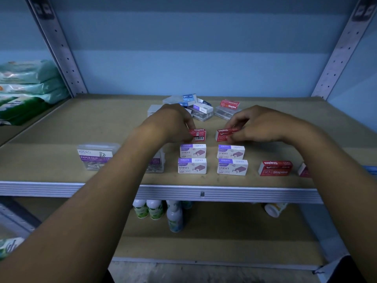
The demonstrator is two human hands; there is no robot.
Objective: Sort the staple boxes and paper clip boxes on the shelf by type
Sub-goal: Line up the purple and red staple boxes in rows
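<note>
Blue-walled shelving carries a tan shelf [61, 129] where the left hand [175, 123] pinches one red staple box [199, 135] and the right hand [253, 125] pinches another red staple box [222, 134], both just behind four white staple boxes [192, 151], with a paper clip box [94, 157] well left

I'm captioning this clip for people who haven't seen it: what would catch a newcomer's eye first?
Two hands meet mid-shelf, the left hand and the right hand, each pinching a red staple box. Just in front of them stand four white-and-purple staple boxes in a neat two-by-two block. Behind the hands, near the back wall, lies an unsorted heap of boxes.
</note>
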